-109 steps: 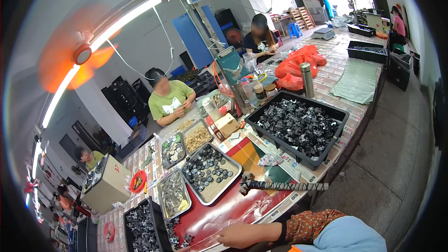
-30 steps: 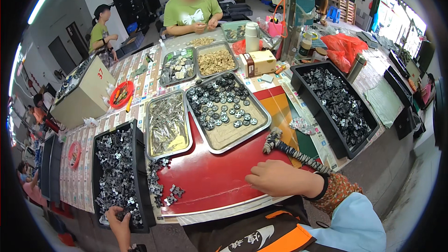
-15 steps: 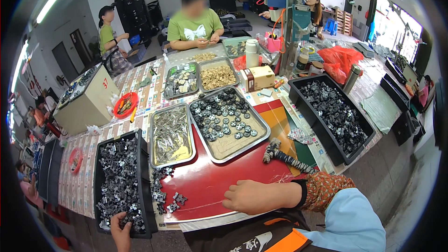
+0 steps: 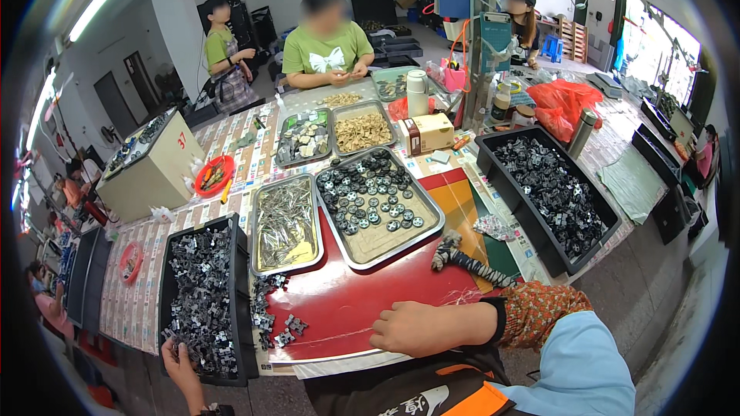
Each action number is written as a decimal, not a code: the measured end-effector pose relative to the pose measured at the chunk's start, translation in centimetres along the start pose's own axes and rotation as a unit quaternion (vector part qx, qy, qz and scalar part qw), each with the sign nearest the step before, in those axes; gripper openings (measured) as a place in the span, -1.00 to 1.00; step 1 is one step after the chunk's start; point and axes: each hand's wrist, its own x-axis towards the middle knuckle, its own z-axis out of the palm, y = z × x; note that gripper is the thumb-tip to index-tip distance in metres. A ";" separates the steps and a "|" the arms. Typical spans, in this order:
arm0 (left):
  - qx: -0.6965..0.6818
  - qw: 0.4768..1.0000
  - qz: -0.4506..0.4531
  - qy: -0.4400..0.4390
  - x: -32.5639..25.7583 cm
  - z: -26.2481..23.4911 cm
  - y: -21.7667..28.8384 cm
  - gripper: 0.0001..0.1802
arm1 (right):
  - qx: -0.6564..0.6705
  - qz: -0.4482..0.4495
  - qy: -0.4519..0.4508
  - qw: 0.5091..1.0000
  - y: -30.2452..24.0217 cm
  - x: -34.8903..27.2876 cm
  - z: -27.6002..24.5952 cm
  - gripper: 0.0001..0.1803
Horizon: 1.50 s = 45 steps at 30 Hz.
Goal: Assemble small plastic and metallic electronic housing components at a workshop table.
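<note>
At the near left corner of a long black bin [image 4: 240,300], my left hand [image 4: 177,362] reaches over the rim. Thumb and forefinger are a little apart, touching or just over the heaped small dark clip-like pieces [image 4: 202,285]; no piece clearly shows as held. My right hand [image 4: 416,327] rests on the near edge of a red board [image 4: 347,316], fingers curled under, their tips and anything inside hidden. More dark pieces [image 4: 291,330] lie loose on the board beside the bin. Beyond the right hand is a hammer-like tool with a wrapped handle [image 4: 482,266].
Metal trays hold thin metal pins [image 4: 284,223] and black wheel-like discs [image 4: 385,200]. Farther trays carry tan pieces [image 4: 361,129] and flat pieces [image 4: 303,139]. Another black bin [image 4: 493,162] of dark parts stands right. A co-worker [image 4: 327,46] sits opposite, hands together.
My left hand has shifted left and slightly up, to the bin's near corner, its thumb and forefinger closer together. My right hand has hardly moved. The whole view has turned a little left.
</note>
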 end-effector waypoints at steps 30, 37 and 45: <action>-0.123 0.987 -0.054 -0.091 -4.5 2.2 9.5 -0.70 | -0.010 -0.022 0.010 1.000 0.9 0.8 0.3 -0.81; -0.231 0.919 -0.066 -0.312 -12.5 6.6 16.4 -0.69 | 0.022 -0.040 0.053 0.998 1.0 3.1 -0.9 -0.77; -0.269 0.852 -0.169 -0.416 -17.2 10.9 14.9 -0.66 | 0.172 -0.041 0.154 0.972 -1.9 7.2 -2.1 -0.62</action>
